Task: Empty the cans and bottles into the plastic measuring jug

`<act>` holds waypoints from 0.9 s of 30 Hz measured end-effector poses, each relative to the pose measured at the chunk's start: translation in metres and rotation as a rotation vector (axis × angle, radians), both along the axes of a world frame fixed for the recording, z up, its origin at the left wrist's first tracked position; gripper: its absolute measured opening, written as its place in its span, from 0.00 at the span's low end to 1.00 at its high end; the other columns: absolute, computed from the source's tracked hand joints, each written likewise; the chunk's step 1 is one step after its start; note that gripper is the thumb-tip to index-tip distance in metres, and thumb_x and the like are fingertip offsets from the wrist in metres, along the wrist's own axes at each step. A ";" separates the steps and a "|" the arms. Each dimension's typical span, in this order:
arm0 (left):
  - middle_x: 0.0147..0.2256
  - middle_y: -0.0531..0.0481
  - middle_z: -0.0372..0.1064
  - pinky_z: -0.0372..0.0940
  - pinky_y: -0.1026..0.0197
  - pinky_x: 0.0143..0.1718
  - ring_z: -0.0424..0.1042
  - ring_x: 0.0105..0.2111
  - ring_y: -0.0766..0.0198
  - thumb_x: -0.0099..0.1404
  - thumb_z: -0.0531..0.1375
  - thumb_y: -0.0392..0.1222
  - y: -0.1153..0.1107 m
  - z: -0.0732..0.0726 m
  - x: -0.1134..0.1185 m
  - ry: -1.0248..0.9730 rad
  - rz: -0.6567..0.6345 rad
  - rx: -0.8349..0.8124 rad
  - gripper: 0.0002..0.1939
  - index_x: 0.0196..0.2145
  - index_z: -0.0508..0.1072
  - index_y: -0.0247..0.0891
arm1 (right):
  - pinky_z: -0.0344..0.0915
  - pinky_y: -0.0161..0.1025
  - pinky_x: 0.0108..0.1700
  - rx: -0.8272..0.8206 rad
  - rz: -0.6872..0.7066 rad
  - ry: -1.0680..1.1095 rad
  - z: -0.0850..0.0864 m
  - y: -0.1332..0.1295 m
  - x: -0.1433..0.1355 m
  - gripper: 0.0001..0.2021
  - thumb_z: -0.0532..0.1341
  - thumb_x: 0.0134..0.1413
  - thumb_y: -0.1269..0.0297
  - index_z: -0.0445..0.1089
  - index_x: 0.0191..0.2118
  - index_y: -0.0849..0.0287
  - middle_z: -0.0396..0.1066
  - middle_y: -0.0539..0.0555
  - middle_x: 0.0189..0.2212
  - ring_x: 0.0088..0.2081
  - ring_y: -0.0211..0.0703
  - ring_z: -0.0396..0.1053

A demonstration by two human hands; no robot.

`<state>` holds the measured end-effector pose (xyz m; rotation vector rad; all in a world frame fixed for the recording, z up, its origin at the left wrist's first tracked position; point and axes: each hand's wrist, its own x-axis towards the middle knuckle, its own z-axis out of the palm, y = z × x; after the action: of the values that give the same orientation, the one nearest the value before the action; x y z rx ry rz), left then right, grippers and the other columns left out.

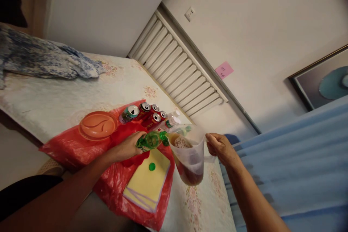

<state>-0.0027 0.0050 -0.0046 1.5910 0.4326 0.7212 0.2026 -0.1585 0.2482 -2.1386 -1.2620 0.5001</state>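
My left hand [129, 147] is wrapped round a green plastic bottle [152, 140], which is tipped sideways with its neck at the rim of a clear plastic pitcher [194, 156]. By its handle, my right hand [219, 147] grips the pitcher, which is tilted toward the bottle. Brown liquid with foam on top fills part of it. Whether liquid is running from the bottle is hard to make out. Below the bottle, a green bottle cap [152, 166] lies on a folded yellow cloth [144, 185].
A red plastic sheet [108, 174] covers part of the table [114, 92]. On it stand an orange divided dish [98, 125], a green can [129, 113], several dark and red cans [155, 117] and plastic bottles [172, 121]. A patterned cloth [49, 58] lies far left; a radiator [179, 65] borders the table.
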 end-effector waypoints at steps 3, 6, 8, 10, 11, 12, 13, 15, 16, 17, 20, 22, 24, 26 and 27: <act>0.44 0.46 0.73 0.66 0.57 0.39 0.73 0.43 0.51 0.43 0.57 0.36 -0.001 0.002 0.000 0.000 -0.010 -0.021 0.32 0.50 0.67 0.40 | 0.41 0.33 0.18 -0.003 -0.009 -0.008 0.000 0.000 0.001 0.25 0.60 0.49 0.41 0.51 0.18 0.53 0.46 0.41 0.12 0.15 0.29 0.42; 0.45 0.47 0.72 0.66 0.57 0.40 0.72 0.43 0.52 0.42 0.56 0.36 -0.001 0.004 0.000 -0.002 -0.021 -0.041 0.33 0.50 0.66 0.39 | 0.41 0.33 0.18 -0.007 -0.012 -0.014 0.000 0.000 0.002 0.24 0.60 0.49 0.42 0.51 0.19 0.53 0.46 0.41 0.12 0.15 0.29 0.42; 0.45 0.46 0.72 0.66 0.57 0.40 0.72 0.43 0.52 0.42 0.56 0.35 -0.001 0.004 0.000 0.006 -0.021 -0.037 0.33 0.50 0.66 0.38 | 0.41 0.33 0.18 -0.011 -0.015 -0.015 0.000 0.000 0.002 0.24 0.59 0.49 0.42 0.52 0.19 0.53 0.46 0.41 0.12 0.15 0.29 0.42; 0.45 0.46 0.72 0.66 0.58 0.39 0.72 0.43 0.52 0.42 0.56 0.35 -0.001 0.004 0.000 0.010 -0.012 -0.025 0.32 0.49 0.67 0.38 | 0.41 0.33 0.18 -0.015 -0.015 -0.014 0.000 0.000 0.002 0.24 0.59 0.49 0.42 0.52 0.19 0.53 0.46 0.41 0.12 0.16 0.29 0.42; 0.44 0.47 0.72 0.66 0.58 0.39 0.72 0.43 0.52 0.42 0.56 0.35 -0.001 0.004 0.000 0.010 -0.005 -0.020 0.32 0.49 0.67 0.38 | 0.41 0.33 0.19 -0.017 -0.013 -0.014 0.000 0.000 0.002 0.24 0.59 0.49 0.42 0.52 0.19 0.53 0.46 0.41 0.12 0.16 0.29 0.42; 0.44 0.47 0.72 0.66 0.58 0.38 0.72 0.43 0.52 0.43 0.56 0.36 -0.001 0.004 0.000 0.008 -0.001 -0.019 0.32 0.49 0.67 0.38 | 0.41 0.33 0.19 -0.017 -0.011 -0.014 0.000 0.000 0.001 0.24 0.59 0.49 0.42 0.52 0.19 0.53 0.46 0.41 0.12 0.16 0.29 0.42; 0.44 0.47 0.73 0.66 0.58 0.38 0.73 0.42 0.52 0.43 0.57 0.36 -0.002 0.004 0.000 0.006 -0.001 -0.021 0.31 0.49 0.67 0.38 | 0.41 0.33 0.19 -0.017 -0.009 -0.017 0.001 0.000 0.001 0.24 0.59 0.49 0.42 0.52 0.19 0.53 0.46 0.41 0.12 0.16 0.29 0.43; 0.43 0.47 0.73 0.66 0.58 0.37 0.73 0.42 0.52 0.43 0.57 0.36 -0.002 0.004 0.000 0.002 -0.007 -0.034 0.31 0.50 0.67 0.38 | 0.42 0.33 0.19 -0.017 -0.007 -0.021 0.001 0.001 0.000 0.24 0.59 0.49 0.42 0.52 0.19 0.53 0.46 0.41 0.12 0.15 0.29 0.43; 0.44 0.47 0.73 0.66 0.58 0.37 0.73 0.42 0.52 0.43 0.57 0.36 -0.002 0.004 0.000 -0.003 -0.009 -0.042 0.31 0.50 0.67 0.38 | 0.41 0.33 0.18 -0.020 -0.009 -0.020 0.001 0.001 0.000 0.24 0.59 0.49 0.41 0.52 0.18 0.53 0.46 0.41 0.12 0.15 0.29 0.43; 0.44 0.46 0.73 0.66 0.58 0.37 0.73 0.42 0.52 0.43 0.57 0.36 -0.002 0.004 0.000 -0.008 -0.009 -0.045 0.31 0.49 0.67 0.38 | 0.41 0.33 0.18 -0.022 -0.011 -0.017 0.001 0.001 0.000 0.24 0.59 0.48 0.41 0.52 0.18 0.53 0.46 0.41 0.13 0.15 0.29 0.42; 0.44 0.47 0.73 0.67 0.58 0.38 0.73 0.42 0.51 0.43 0.57 0.36 -0.002 0.003 0.001 -0.001 0.003 -0.039 0.31 0.49 0.68 0.38 | 0.41 0.33 0.19 -0.020 -0.015 -0.013 0.002 0.000 0.000 0.24 0.60 0.48 0.41 0.52 0.19 0.53 0.46 0.41 0.13 0.16 0.29 0.43; 0.45 0.47 0.74 0.67 0.57 0.40 0.73 0.43 0.51 0.42 0.57 0.36 -0.001 0.003 0.000 0.009 0.014 -0.029 0.31 0.48 0.69 0.39 | 0.40 0.33 0.19 -0.019 -0.017 -0.011 0.001 0.000 0.000 0.24 0.60 0.48 0.41 0.53 0.19 0.54 0.47 0.41 0.13 0.16 0.29 0.43; 0.46 0.47 0.74 0.67 0.57 0.41 0.73 0.44 0.51 0.42 0.57 0.36 -0.001 0.003 0.000 0.008 0.018 -0.026 0.31 0.48 0.69 0.40 | 0.40 0.34 0.19 -0.021 -0.016 -0.003 0.001 0.000 0.001 0.25 0.60 0.48 0.41 0.53 0.18 0.54 0.47 0.41 0.13 0.16 0.29 0.43; 0.46 0.47 0.74 0.67 0.57 0.42 0.74 0.44 0.51 0.42 0.57 0.36 0.000 0.003 -0.001 0.005 0.015 -0.031 0.31 0.48 0.69 0.40 | 0.40 0.34 0.19 -0.023 -0.013 0.002 0.001 0.000 0.002 0.25 0.60 0.48 0.41 0.53 0.19 0.54 0.46 0.41 0.13 0.16 0.29 0.43; 0.46 0.47 0.74 0.67 0.57 0.42 0.74 0.44 0.51 0.42 0.57 0.36 0.000 0.003 -0.001 0.005 0.017 -0.031 0.31 0.48 0.69 0.39 | 0.40 0.34 0.19 -0.022 -0.012 0.001 0.001 0.000 0.002 0.24 0.60 0.49 0.41 0.53 0.19 0.54 0.46 0.41 0.13 0.16 0.29 0.43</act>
<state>-0.0033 0.0046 -0.0016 1.5623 0.4595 0.7202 0.2045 -0.1585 0.2493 -2.1628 -1.2477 0.5127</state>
